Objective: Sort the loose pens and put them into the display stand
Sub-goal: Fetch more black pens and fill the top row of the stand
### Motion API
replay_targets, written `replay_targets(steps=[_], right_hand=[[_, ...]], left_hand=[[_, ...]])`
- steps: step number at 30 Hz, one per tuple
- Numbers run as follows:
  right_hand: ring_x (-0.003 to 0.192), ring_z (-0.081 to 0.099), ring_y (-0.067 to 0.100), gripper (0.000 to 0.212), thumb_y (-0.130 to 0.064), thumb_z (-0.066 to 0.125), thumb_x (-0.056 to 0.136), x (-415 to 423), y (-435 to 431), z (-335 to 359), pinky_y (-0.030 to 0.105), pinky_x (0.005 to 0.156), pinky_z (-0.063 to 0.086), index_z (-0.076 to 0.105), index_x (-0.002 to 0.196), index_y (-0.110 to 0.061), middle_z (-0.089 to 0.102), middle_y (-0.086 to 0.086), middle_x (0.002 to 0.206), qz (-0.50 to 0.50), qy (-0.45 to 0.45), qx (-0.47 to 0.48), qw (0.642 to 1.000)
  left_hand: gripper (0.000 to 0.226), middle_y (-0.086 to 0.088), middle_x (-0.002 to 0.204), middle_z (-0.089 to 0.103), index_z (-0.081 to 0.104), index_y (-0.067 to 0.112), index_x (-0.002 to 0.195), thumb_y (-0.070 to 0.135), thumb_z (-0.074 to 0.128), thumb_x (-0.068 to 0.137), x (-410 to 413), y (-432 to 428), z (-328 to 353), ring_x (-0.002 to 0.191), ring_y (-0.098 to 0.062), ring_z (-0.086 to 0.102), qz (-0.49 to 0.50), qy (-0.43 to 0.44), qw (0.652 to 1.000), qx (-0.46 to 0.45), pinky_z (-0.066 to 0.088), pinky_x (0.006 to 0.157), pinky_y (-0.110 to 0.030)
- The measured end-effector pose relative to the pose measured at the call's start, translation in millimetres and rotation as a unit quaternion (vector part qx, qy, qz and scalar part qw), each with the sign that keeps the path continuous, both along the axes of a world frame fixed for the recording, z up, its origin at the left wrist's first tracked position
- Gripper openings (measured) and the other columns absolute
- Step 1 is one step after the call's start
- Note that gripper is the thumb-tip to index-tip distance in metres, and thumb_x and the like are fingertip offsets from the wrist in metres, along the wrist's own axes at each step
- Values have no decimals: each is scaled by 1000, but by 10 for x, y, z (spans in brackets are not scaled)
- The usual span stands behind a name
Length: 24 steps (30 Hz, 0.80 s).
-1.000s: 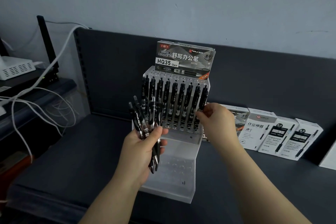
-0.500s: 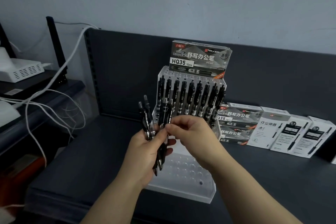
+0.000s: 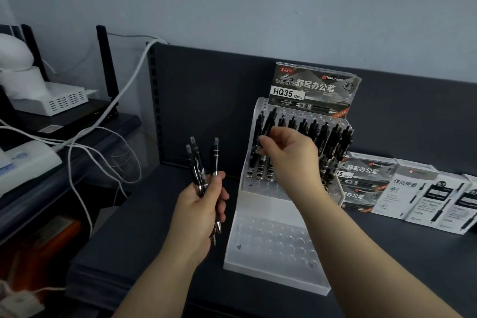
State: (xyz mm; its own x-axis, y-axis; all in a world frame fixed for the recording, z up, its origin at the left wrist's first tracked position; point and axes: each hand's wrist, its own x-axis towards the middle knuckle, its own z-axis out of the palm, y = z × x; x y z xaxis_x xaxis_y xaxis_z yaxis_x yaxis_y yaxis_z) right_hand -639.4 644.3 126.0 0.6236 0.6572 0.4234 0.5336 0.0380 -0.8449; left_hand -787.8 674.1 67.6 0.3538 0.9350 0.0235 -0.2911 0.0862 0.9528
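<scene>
Right hand [image 3: 289, 152] pinched one pen [image 3: 268, 124] at the display stand [image 3: 271, 248] upper row, left hand [image 3: 201, 204] clamped three spare pens [image 3: 204, 162]; best to line the tip over an open hole, then lower straight.

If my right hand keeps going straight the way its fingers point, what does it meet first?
Probably the upper row of the display stand: the right hand, pinching a pen, points up-left at the pens already standing there. Depth is unclear.
</scene>
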Motion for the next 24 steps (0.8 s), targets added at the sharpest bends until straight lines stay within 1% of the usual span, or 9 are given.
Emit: replay_targets(steps=[2, 4, 8, 11, 14, 17, 20, 22, 24], right_hand=[[61, 59, -3, 23, -23, 61, 90, -19, 46, -40, 13, 56, 45, 65, 109, -10, 65, -7, 73, -7, -43, -42, 998], [66, 61, 8, 23, -26, 58, 91, -33, 86, -88, 19, 59, 47, 66, 105, -9, 65, -3, 73, -22, -94, -84, 992], [58, 53, 11, 25, -28, 54, 93, -46, 126, -142, 20, 50, 38, 66, 99, -6, 59, -1, 65, -47, -159, -129, 978], [62, 53, 13, 25, -29, 55, 92, -62, 101, -129, 23, 57, 40, 65, 100, -7, 58, -2, 69, -57, -171, -144, 973], [68, 57, 6, 18, -28, 60, 90, -139, -10, -123, 17, 60, 44, 63, 101, -14, 60, -9, 77, -47, -126, -88, 987], [62, 59, 2, 10, -27, 63, 87, -316, -145, -139, 18, 59, 49, 67, 91, -19, 64, -9, 71, 60, -12, -79, 995], [52, 53, 3, 15, -21, 65, 86, -463, -214, -193, 15, 49, 43, 69, 82, -7, 62, -2, 62, 166, 82, -103, 977], [51, 50, 5, 17, -18, 64, 86, -464, -234, -197, 15, 47, 40, 68, 80, -3, 60, 1, 60, 173, 112, -100, 973], [50, 47, 9, 16, -17, 63, 87, -416, -253, -153, 18, 46, 37, 68, 75, -7, 59, -3, 57, 161, 135, -76, 975]], left_hand=[[13, 4, 62, 57, 64, 17, 96, 20, 52, 94, -22, 7, 5, 53, -7, 47, -2, -2, 1000, 4, 40, 50, -23], [11, 3, 62, 58, 61, 15, 96, 18, 51, 95, -50, 21, 6, 53, -8, 47, -2, -4, 1000, 6, 40, 50, -24], [10, 2, 63, 60, 59, 12, 92, 15, 50, 95, -92, 40, 1, 54, -9, 48, -1, -2, 1000, 13, 41, 49, -24], [10, 0, 67, 64, 61, 13, 91, 14, 52, 94, -109, 29, 1, 56, -8, 53, -8, -9, 1000, 15, 44, 50, -23], [11, -3, 73, 69, 65, 13, 95, 13, 54, 93, -121, 13, 9, 60, -9, 60, -32, -29, 999, 5, 50, 54, -22], [13, -2, 74, 70, 67, 14, 95, 13, 54, 92, -113, -15, 6, 64, -11, 62, -63, -41, 997, 7, 53, 61, -25], [16, -1, 77, 71, 69, 13, 97, 14, 53, 93, -87, -53, 4, 68, -12, 63, -97, -27, 994, 34, 54, 67, -26], [19, -4, 84, 72, 69, 13, 100, 14, 52, 94, -82, -62, -4, 74, -15, 66, -109, -19, 993, 41, 56, 74, -29], [21, -6, 94, 73, 69, 13, 102, 13, 50, 95, -88, -57, -11, 89, -17, 68, -115, -17, 993, 35, 54, 83, -33]])
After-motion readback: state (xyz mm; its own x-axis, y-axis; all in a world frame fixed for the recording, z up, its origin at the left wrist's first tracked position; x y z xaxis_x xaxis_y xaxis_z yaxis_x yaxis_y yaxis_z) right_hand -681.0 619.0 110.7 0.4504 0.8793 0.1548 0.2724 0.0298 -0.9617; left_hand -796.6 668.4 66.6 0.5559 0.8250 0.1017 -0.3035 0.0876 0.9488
